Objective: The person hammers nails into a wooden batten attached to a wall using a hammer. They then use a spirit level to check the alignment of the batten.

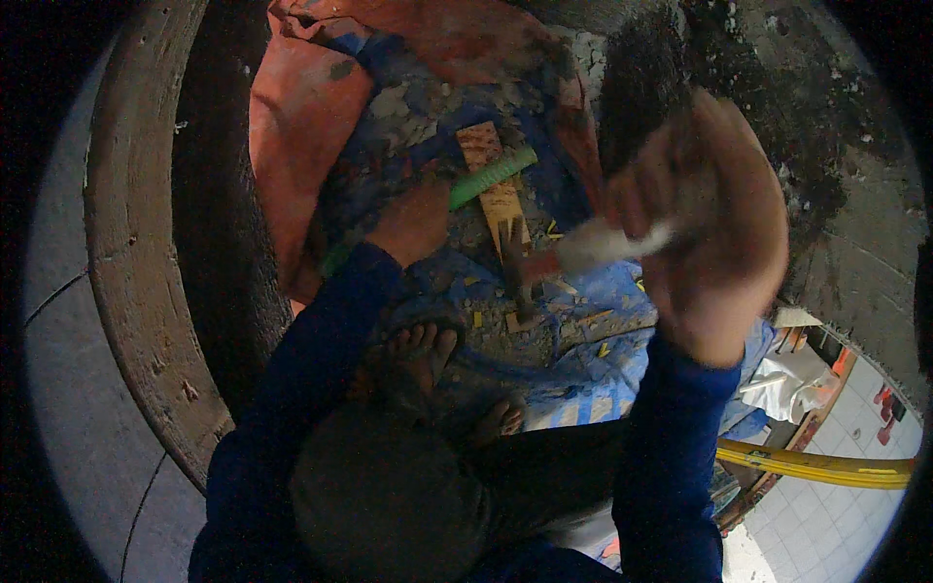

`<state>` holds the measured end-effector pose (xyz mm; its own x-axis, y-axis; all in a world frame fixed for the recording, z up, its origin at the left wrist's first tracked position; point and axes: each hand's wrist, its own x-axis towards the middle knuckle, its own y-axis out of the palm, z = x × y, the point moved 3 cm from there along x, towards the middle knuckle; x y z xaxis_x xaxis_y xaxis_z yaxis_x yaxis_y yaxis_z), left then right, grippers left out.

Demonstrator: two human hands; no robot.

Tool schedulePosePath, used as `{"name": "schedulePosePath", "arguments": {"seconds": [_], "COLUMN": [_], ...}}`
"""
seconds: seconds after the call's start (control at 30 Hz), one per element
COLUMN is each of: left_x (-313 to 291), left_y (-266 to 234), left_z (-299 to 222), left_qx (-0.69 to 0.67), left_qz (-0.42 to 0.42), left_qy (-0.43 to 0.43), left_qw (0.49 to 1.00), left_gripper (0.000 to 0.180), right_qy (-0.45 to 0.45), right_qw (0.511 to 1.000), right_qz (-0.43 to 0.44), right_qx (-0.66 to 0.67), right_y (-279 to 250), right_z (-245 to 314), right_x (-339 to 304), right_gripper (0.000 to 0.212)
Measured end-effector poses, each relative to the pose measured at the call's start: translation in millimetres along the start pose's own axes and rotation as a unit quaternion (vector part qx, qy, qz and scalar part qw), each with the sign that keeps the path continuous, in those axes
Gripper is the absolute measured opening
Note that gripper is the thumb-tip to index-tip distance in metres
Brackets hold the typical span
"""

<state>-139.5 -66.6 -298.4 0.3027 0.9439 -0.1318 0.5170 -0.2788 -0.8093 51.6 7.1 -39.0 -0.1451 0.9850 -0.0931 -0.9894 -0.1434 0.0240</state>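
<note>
My left hand (413, 222) is closed around a long green bar (496, 178). One end of the bar sticks out to the right, over a rough piece of wood (478, 149) with a pale lower end. Raised at the right, my right hand (719, 228) is smeared by motion but wrapped round a hammer (595, 247). The hammer's handle looks whitish with a reddish part near the dark head, which hangs by the wood's lower end. I cannot tell whether the head touches the wood.
A dirty blue tarp (607, 364) holds rubble and small chips, with an orange-red sheet (311, 126) around it. My bare feet (423, 352) are just below. A thick wooden beam (136, 233) borders the left. A yellow bar (816, 464) lies at the right, near white tiles (831, 525).
</note>
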Motion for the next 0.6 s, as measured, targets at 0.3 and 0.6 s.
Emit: {"name": "schedulePosePath", "arguments": {"seconds": [0.3,0.6], "left_x": [129,159], "left_y": [-65,16], "left_z": [10,20], "left_qx": [-0.03,-0.031], "left_qz": [-0.216,-0.34], "left_qy": [-0.086,-0.067], "left_qw": [0.972,0.938], "left_gripper": [0.04,0.059], "right_qy": [-0.381,0.027], "right_qw": [0.735,0.995], "right_qz": [0.048,0.087], "right_qx": [-0.559,-0.027], "right_y": [34,76], "right_z": [-66,-84], "right_x": [142,171], "right_gripper": [0.022,0.026]}}
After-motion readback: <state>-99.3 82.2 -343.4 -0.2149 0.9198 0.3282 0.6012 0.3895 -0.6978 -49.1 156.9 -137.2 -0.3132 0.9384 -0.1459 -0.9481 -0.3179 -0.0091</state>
